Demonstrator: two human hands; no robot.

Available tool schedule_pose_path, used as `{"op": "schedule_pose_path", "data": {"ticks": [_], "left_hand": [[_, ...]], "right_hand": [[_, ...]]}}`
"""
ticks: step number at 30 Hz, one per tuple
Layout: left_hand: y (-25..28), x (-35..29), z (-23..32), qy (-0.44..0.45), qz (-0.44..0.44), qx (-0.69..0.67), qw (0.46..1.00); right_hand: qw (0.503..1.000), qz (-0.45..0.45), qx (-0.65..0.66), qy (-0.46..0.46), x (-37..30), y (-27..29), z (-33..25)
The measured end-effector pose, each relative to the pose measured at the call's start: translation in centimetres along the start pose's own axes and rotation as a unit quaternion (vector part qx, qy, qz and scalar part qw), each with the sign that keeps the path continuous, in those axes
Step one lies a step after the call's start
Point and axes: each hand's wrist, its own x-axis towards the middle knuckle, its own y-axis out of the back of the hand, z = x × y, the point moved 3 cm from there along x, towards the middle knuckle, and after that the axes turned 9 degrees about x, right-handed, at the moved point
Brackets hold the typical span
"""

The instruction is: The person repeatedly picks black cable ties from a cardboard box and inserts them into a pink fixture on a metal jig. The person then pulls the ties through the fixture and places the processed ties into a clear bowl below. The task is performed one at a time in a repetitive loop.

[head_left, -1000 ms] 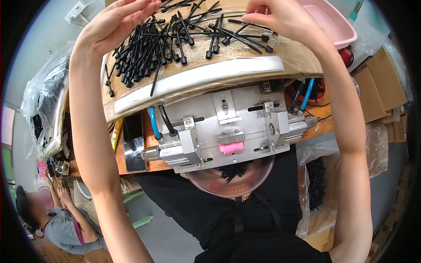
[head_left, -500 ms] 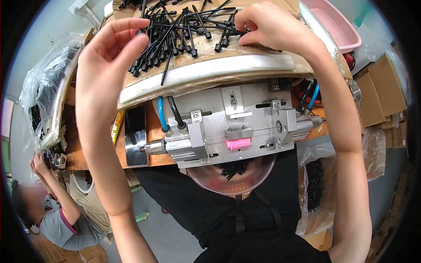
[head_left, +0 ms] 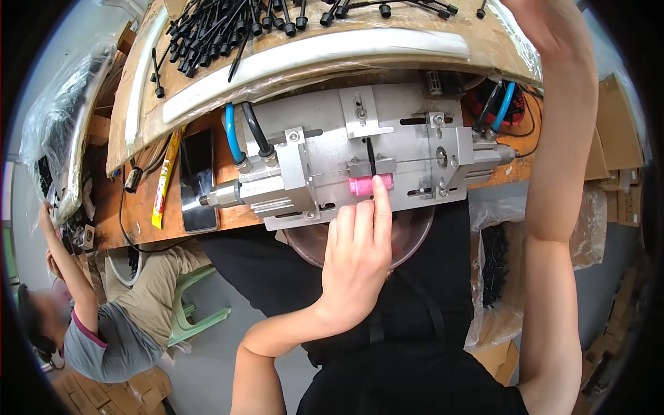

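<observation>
My left hand (head_left: 356,259) reaches over the machine fixture's metal plate (head_left: 318,155). Its index finger is stretched out, the tip on the pink block (head_left: 362,186) at the lower end of a slim black rod (head_left: 371,155). That rod lies across a small metal holder (head_left: 356,166); its lower end is hidden by the fingertip. The other fingers bend loosely, and the thumb is out of sight. Up at the top right, my right hand (head_left: 543,24) is cut off by the picture's edge beside the cardboard-covered board (head_left: 484,52); its fingers do not show.
Several black rods with thick heads (head_left: 214,34) lie heaped on the board. A phone (head_left: 198,183) and a yellow packet (head_left: 166,180) lie left of the fixture. Below it hangs a clear bowl (head_left: 415,235). Another person (head_left: 117,332) sits at the far left.
My left hand has come down from the heap to the pink block, where a black rod now lies in the holder. My right hand has moved up and right, away from the rods.
</observation>
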Motion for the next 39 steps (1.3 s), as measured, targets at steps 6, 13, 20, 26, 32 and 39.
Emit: {"op": "schedule_pose_path", "data": {"ticks": [6, 13, 20, 26, 32, 39], "left_hand": [[0.1, 0.6, 0.1, 0.01, -0.007, -0.032, 0.999], [1.9, 1.3, -2.0, 0.003, -0.067, -0.075, 0.995], [7.6, 17.3, -9.3, -0.05, 0.228, 0.01, 0.972], [8.4, 22.3, -10.3, -0.011, -0.036, -0.037, 0.999], [10.9, 24.9, -19.7, 0.102, -0.072, -0.645, 0.753], [11.7, 17.2, -17.4, 0.072, 0.072, -0.542, 0.834]], "right_hand": [[0.995, 0.083, -0.05, 0.009, -3.9, 1.7, -1.1], [0.977, 0.031, -0.209, 0.023, -15.1, -5.0, -0.4], [0.96, -0.049, -0.269, -0.06, -22.0, -10.0, 3.3], [0.956, -0.06, -0.278, -0.073, -21.8, -10.3, 5.2], [0.933, -0.127, -0.333, -0.059, -17.0, -8.7, 1.4], [0.778, -0.084, -0.618, 0.079, -1.3, 0.4, 4.7]]}}
